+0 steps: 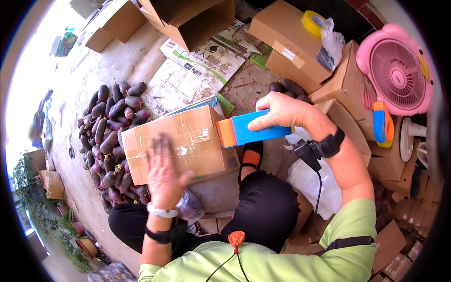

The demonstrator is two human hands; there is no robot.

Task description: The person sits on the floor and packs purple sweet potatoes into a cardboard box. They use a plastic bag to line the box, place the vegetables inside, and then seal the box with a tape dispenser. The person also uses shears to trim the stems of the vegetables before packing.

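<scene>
A closed cardboard box (pixel 197 151) lies in front of me, with strips of clear packing tape shining across its top. My left hand (pixel 164 178) is spread flat over the near left part of that top, its fingers blurred and nothing in its grasp. In my right hand (pixel 287 109) is a blue and orange tape dispenser (pixel 248 127). The dispenser's orange head meets the right end of the box at its upper edge. Any tape between the two is too fine to make out.
Dark purple root vegetables (pixel 109 141) are heaped left of the box. Flattened printed cardboard (pixel 192 68) covers the floor beyond. Stacked cartons (pixel 352 81) line the right, with a pink fan (pixel 398 77), another tape dispenser (pixel 380 123) and a yellow tape roll (pixel 313 23). An opened carton (pixel 197 31) stands at the back.
</scene>
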